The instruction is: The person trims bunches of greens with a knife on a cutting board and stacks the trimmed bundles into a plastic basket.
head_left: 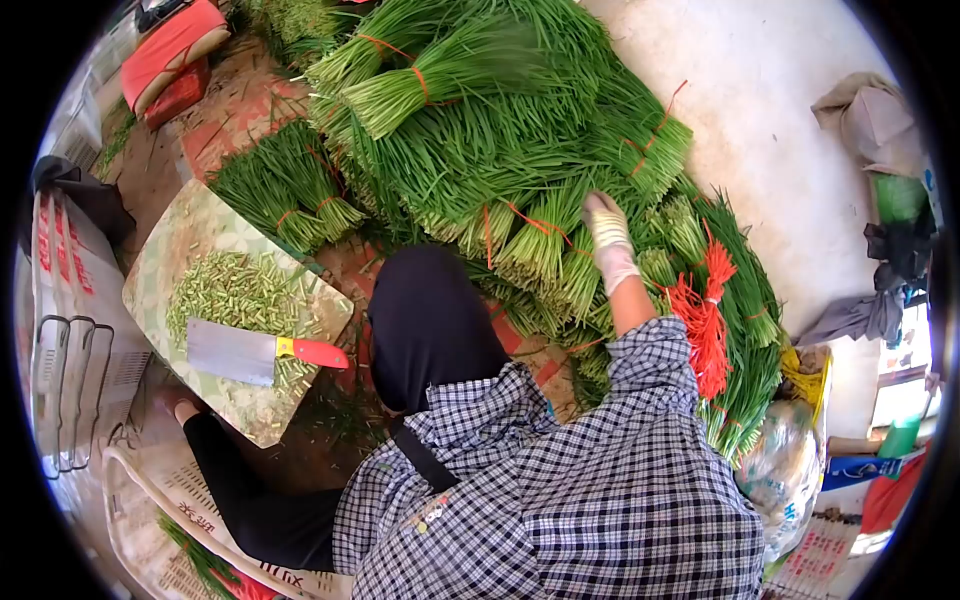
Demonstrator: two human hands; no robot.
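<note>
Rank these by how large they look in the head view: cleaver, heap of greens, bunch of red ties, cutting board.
1. Heap of greens
2. Cutting board
3. Cleaver and bunch of red ties: too close in area to rank.

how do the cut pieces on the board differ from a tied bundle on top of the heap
The cut pieces are short, the tied bundle long. The cut pieces lie loose on the board; the tied bundle is held by an orange tie. Both are green.
</note>
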